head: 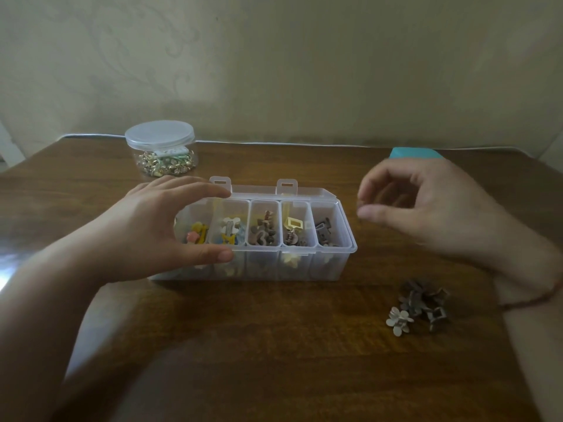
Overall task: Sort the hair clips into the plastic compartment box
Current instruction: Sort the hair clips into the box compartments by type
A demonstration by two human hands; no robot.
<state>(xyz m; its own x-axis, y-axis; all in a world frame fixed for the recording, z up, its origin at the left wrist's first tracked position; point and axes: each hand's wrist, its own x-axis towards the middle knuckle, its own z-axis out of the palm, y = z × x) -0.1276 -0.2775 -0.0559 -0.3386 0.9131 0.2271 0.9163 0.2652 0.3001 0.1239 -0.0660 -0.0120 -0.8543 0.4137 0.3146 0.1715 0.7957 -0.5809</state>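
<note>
The clear plastic compartment box (pixel 332 266) stands open in the middle of the wooden table, with several compartments side by side holding small hair clips sorted by colour: pink and yellow at the left, brown in the middle, dark brown at the right. My left hand (pixel 158 226) grips the box's left end, fingers on the far rim and thumb on the near wall. My right hand (pixel 426 208) hovers to the right of the box, fingers curled and apart, nothing visible in it. A small pile of loose brown clips (pixel 423 303) with one cream flower clip (pixel 399 320) lies at the near right.
A round clear jar (pixel 161 147) with a closed lid, holding gold and green clips, stands at the back left. A teal object (pixel 414 153) shows behind my right hand. The wall runs right behind the table's far edge.
</note>
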